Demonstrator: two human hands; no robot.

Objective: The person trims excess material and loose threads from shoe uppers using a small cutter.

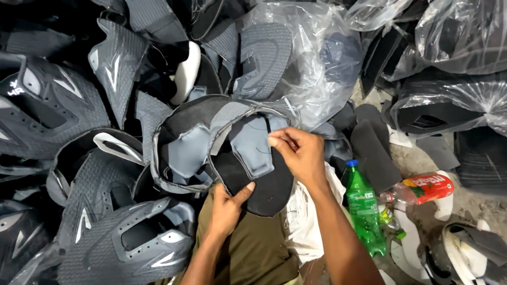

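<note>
Holding a dark grey, flat, cut-out fabric shoe upper with a black foam lining over the lap, right between both hands. Left hand closed on its bottom edge, thumb on top of the black lining, fingers hidden below. Right hand pinched shut at the upper right side, fingertips pressing on the pale grey padded tongue piece, maybe on a thin thread there, too small to tell. Long way of the piece running from the left hand's grip up and away toward the pile; the right hand sits nearer its middle, the left nearer its low end.

Just left of the grips, touching the held piece: a big heap of grey and black shoe uppers with silver stripes. Just above the pinch: a clear crinkly plastic bag holding more grey pieces. Right of the right arm, near but apart: a green plastic bottle with a blue cap and a clear plastic bottle with a red label lying on its side. Farther right: more plastic-wrapped black bundles. Below the grips: olive trousers.
</note>
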